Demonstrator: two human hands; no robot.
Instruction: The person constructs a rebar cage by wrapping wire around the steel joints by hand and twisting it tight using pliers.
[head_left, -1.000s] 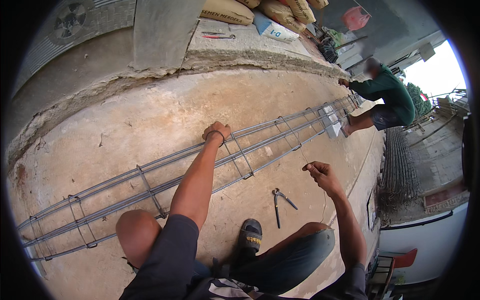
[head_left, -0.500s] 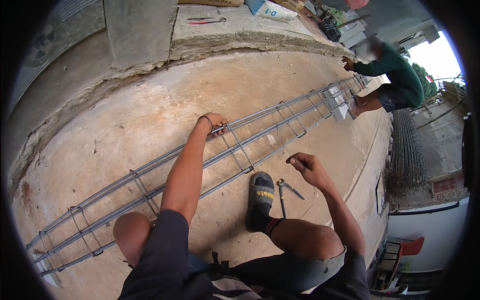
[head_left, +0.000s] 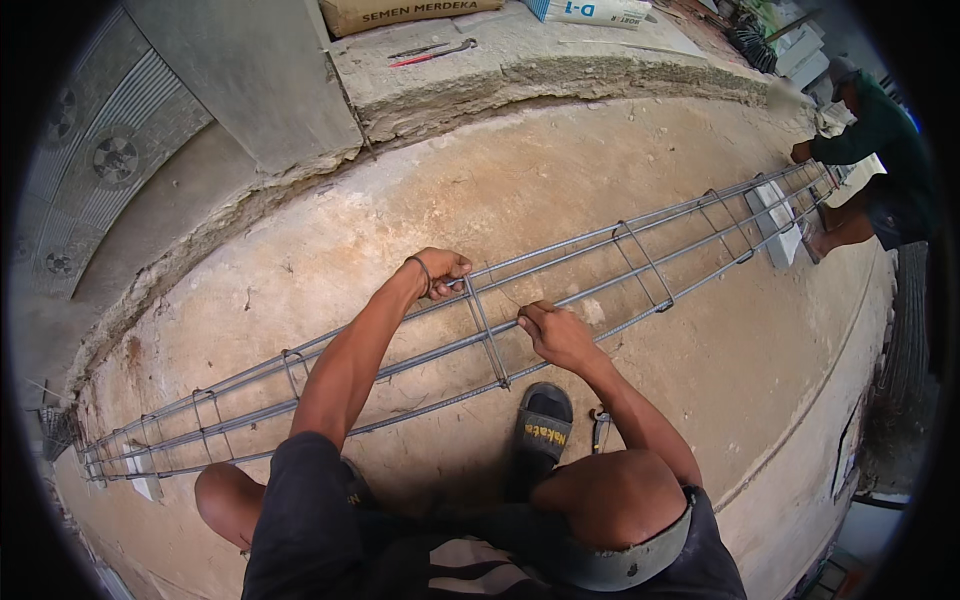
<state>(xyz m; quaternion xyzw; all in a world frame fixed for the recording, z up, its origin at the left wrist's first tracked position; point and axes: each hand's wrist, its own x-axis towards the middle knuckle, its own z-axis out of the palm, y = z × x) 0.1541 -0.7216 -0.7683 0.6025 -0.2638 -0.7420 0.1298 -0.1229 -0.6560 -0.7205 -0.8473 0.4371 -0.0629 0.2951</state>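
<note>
A long rebar cage of steel bars and square stirrups lies slantwise before me. My left hand is closed at the far upper bar, its fingers gripping the cage beside the corner of a stirrup. Over the middle bars, my right hand pinches a thin tie wire, which runs toward that same corner. The wire's end at my left fingers is too fine to make out. Partly hidden by my right forearm and knee, a pair of pincers rests on the floor beside my sandal.
White blocks prop the cage toward its far right and left ends. At the far right a co-worker in a green top bends over it. Red-handled pliers and bags lie on the concrete ledge at the back.
My right hand has moved left and up, from beyond the near bar to over the cage, close to my left hand. My left hand stays at the stirrup corner. The view has turned.
</note>
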